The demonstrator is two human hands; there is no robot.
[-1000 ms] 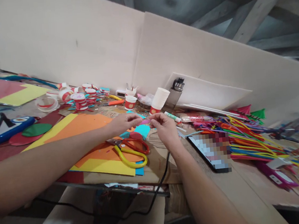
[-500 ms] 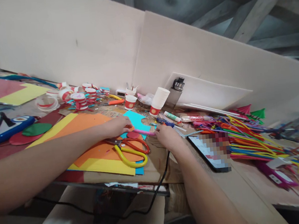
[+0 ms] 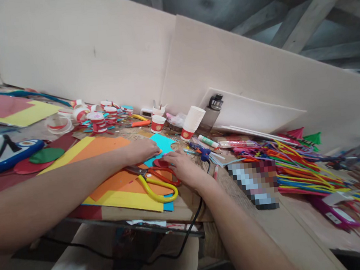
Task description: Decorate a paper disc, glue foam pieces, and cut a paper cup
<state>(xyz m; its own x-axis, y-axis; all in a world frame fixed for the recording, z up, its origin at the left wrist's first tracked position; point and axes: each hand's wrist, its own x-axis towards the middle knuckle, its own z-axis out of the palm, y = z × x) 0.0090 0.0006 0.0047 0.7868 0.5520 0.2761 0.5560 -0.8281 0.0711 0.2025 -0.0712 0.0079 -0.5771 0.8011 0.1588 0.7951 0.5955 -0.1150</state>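
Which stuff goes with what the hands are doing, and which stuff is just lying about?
Probably part of the job:
blue paper, by the left hand
red disc, partly hidden by the right hand
scissors, perhaps, close by

Seemingly just lying about now:
bottle by the wall
stack of cups
purple packet
colourful strips

The blue paper (image 3: 163,141) looks matt, scissor handles (image 3: 144,187) smooth plastic, the blades (image 3: 135,170) metal.
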